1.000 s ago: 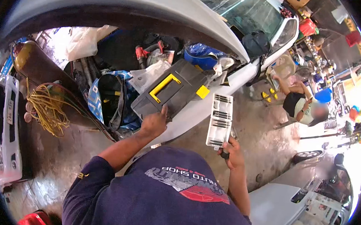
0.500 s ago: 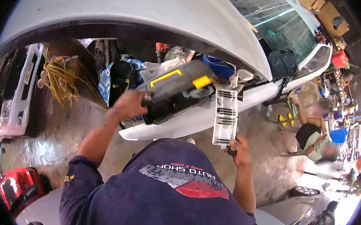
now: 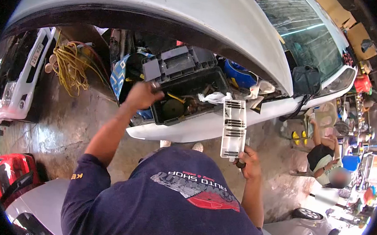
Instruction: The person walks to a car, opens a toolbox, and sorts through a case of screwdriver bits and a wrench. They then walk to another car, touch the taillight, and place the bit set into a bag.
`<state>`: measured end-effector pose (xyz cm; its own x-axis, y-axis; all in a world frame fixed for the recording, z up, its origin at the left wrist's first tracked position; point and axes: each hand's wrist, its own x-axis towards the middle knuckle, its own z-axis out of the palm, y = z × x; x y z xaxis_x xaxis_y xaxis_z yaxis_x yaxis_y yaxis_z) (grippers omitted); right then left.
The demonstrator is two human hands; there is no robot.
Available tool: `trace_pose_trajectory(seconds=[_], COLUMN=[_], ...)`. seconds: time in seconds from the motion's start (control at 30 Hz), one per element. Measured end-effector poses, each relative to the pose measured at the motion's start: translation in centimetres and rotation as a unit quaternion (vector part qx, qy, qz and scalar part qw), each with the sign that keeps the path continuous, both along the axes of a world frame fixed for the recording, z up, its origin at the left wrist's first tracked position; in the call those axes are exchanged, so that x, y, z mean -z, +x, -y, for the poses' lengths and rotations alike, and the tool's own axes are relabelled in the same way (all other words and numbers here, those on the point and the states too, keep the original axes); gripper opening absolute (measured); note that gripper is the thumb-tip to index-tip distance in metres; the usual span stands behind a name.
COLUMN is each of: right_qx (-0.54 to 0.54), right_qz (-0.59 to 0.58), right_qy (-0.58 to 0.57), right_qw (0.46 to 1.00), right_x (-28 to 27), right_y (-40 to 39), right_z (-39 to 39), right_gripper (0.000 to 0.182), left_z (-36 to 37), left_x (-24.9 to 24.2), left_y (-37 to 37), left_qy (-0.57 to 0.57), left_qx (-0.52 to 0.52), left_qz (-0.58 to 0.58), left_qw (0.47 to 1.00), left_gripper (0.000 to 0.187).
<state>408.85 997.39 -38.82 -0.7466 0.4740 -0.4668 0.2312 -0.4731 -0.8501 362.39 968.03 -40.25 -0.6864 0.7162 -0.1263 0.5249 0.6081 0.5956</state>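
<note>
My left hand (image 3: 142,96) is at the left end of a black toolbox (image 3: 184,117), its fingers curled around a small dark thing, too blurred to name. The toolbox stands open with its grey lid (image 3: 177,64) folded back; inside are a round disc (image 3: 173,109), a yellow-handled item and other small parts. White plastic (image 3: 215,97) hangs over its right end. With its fingers on the lower end, my right hand (image 3: 250,163) holds an open white case (image 3: 233,140) with rows of dark bits. A dark round thing (image 3: 241,163) shows beside those fingers.
The toolbox sits in the front of a white car under its raised hood (image 3: 161,6). Yellow cord (image 3: 72,65) hangs at the left. A black bag (image 3: 306,80) lies by the windshield. Another person (image 3: 325,157) sits at the right. Grey and red vehicles stand behind.
The toolbox lid, partly raised before, is now folded back, and the inside shows. The white case stays in my right hand. My left hand is slightly higher in the view.
</note>
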Motion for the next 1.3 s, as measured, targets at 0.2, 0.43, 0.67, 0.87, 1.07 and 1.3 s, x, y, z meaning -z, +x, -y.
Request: trace_pose_trajectory(seconds=[0.2,0.43,0.67,0.87,1.07,1.3], right_qx=[-0.021,-0.029,-0.042,-0.078,-0.184,-0.423], right_qz=[0.02,0.013,0.031,0.027,0.006,-0.032], right_qy=[0.013,0.006,0.01,0.018,0.0,0.017], right_qw=[0.999,0.999,0.999,0.996,0.983,0.905], right_x=[0.1,-0.4,0.6,0.6,1.3,1.7], right_y=[-0.8,-2.3,-2.9,-5.1,-12.1,-20.9], right_z=[0.1,0.1,-0.9,-1.5,1.2,8.5], right_gripper=[0.036,0.036,0.03,0.03,0.033,0.035], left_z=[-2.7,1.2,4.3,4.5,4.1,6.9], left_x=[3.1,7.6,7.1,5.3,4.1,0.9], left_y=[11.6,13.4,13.8,14.7,16.1,15.3], left_qy=[-0.175,-0.132,-0.139,-0.023,0.234,0.253], left_qx=[0.159,0.144,0.112,0.0,-0.109,-0.201], left_qz=[-0.047,-0.081,-0.078,0.006,0.287,0.497], left_qw=[0.971,0.977,0.981,1.0,0.922,0.805], left_gripper=[0.034,0.024,0.025,0.041,0.058,0.051])
